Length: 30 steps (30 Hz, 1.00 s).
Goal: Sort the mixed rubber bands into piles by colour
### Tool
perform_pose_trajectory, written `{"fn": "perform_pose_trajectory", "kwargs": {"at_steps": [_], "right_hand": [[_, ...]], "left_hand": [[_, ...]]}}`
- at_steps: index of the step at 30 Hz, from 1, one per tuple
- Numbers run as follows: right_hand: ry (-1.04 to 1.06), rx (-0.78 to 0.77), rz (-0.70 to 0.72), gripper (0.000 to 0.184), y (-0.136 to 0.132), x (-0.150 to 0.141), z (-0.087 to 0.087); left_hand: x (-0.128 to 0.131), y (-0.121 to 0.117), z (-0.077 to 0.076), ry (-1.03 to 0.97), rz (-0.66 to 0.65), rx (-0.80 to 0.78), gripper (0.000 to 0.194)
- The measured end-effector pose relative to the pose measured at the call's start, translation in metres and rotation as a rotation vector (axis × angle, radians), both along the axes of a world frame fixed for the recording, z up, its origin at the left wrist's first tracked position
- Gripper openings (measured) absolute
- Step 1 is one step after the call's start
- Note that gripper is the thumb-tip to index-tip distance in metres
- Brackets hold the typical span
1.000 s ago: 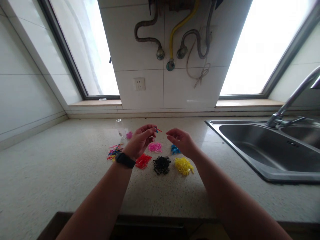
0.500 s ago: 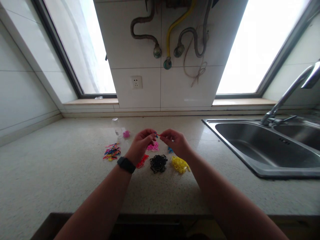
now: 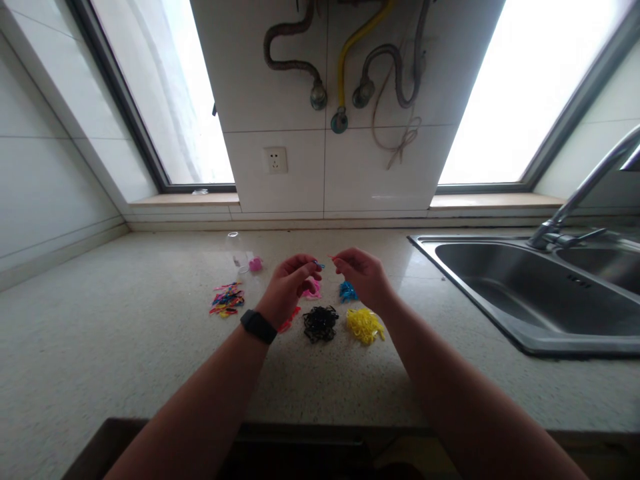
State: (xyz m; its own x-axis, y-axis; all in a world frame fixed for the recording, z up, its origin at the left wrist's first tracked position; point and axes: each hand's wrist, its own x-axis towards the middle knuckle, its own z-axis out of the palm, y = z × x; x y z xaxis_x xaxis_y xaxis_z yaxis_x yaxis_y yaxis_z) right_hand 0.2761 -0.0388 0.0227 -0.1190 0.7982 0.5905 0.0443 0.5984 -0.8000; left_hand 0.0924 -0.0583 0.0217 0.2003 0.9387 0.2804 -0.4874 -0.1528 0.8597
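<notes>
My left hand [image 3: 290, 283] pinches a small blue rubber band [image 3: 321, 266], whose loop sticks out past the fingertips. Just across a narrow gap, my right hand [image 3: 366, 272] has thumb and finger closed on a red rubber band [image 3: 331, 257], only its tip showing. Below the hands lie loose heaps of bands: black [image 3: 321, 325], yellow [image 3: 365, 326] and blue [image 3: 347, 291]. A pink heap [image 3: 314, 289] and a red heap [image 3: 290, 321] are partly covered by my left hand and wrist. Left of them sits a flat pile of mixed-colour bands [image 3: 227, 300].
A clear plastic container [image 3: 237, 255] stands at the back left, beside a small pink object [image 3: 255, 264]. To the right is a steel sink [image 3: 480, 293] with a tap [image 3: 575, 190]. Pipes and a socket [image 3: 275, 160] are on the tiled wall behind the counter [image 3: 150, 320].
My hands have drawn slightly apart; the red band that spanned between them now shows only at my right fingertips. More of the blue heap is uncovered. The view has shifted slightly.
</notes>
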Motion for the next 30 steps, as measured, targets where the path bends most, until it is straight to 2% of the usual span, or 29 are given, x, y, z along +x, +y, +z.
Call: {"fn": "perform_pose_trajectory", "kwargs": {"at_steps": [9,20,30], "right_hand": [[0.041,0.020,-0.094,0.020,0.0068,0.0060,0.0024],[0.033,0.005,-0.100,0.022,0.0078,0.0073,0.0009],[0.028,-0.010,-0.119,0.026,0.0082,0.0074,0.0029]], "left_hand": [[0.0000,-0.0017,0.0014,-0.003,-0.001,0.005,0.020],[0.0046,-0.0026,0.0020,0.019,0.010,-0.007,0.027],[0.0059,-0.0033,0.0016,0.040,0.008,0.028,0.024]]}}
